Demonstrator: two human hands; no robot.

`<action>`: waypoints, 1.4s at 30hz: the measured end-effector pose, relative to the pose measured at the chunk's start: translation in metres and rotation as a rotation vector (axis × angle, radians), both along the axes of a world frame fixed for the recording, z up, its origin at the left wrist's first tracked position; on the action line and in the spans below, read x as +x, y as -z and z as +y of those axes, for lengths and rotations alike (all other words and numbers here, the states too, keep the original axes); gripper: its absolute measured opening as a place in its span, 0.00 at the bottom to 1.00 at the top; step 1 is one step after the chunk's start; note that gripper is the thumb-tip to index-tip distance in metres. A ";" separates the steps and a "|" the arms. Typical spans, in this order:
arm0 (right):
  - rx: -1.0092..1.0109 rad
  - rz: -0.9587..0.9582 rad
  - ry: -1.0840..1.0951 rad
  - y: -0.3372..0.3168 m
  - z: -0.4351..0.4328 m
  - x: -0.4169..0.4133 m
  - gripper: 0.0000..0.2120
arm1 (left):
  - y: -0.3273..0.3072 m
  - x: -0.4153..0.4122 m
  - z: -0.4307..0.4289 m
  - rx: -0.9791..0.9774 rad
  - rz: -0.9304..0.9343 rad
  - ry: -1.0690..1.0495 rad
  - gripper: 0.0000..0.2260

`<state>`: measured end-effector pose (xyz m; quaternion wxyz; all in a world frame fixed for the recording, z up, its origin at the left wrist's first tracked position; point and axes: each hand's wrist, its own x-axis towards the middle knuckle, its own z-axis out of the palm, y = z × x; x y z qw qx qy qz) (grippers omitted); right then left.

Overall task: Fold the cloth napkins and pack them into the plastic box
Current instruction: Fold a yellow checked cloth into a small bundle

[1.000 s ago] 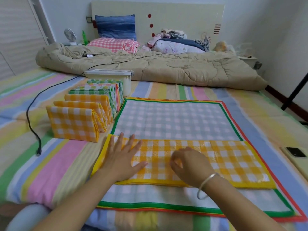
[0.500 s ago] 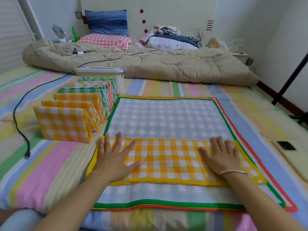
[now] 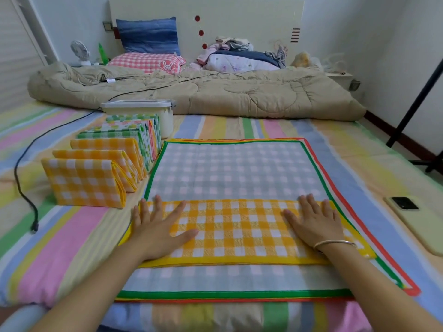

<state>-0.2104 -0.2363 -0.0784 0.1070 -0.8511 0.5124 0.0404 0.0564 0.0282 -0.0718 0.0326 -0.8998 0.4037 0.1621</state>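
Note:
A yellow checked napkin (image 3: 235, 230), folded into a long strip, lies across a stack of flat unfolded napkins whose top one is pale grey-checked with a green border (image 3: 235, 168). My left hand (image 3: 157, 226) presses flat on the strip's left end, fingers spread. At the strip's right end my right hand (image 3: 314, 222) lies flat, a bangle on its wrist. A row of folded napkins (image 3: 105, 161) stands upright to the left. The white plastic box (image 3: 141, 111) sits behind that row with its lid on.
A black cable (image 3: 24, 190) runs over the striped sheet at the left. A phone (image 3: 405, 203) lies on a pale pad at the right. A beige quilt (image 3: 191, 92), pillows and clothes lie at the bed's head. A black stand (image 3: 417, 92) leans at the right wall.
My right hand has slid from the middle of the yellow strip out to its right end and flattened. The left hand has stayed pressed on the left end.

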 end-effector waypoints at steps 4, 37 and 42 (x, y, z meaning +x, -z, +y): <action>0.026 -0.092 -0.020 -0.004 -0.017 -0.012 0.28 | -0.006 -0.008 0.001 -0.028 -0.115 0.059 0.48; -0.103 0.062 -0.099 -0.042 -0.088 -0.030 0.13 | -0.045 -0.148 -0.168 -0.091 -0.071 0.650 0.40; -0.033 -0.096 -0.031 -0.052 -0.085 -0.030 0.13 | -0.044 -0.151 -0.167 -0.082 -0.093 0.650 0.41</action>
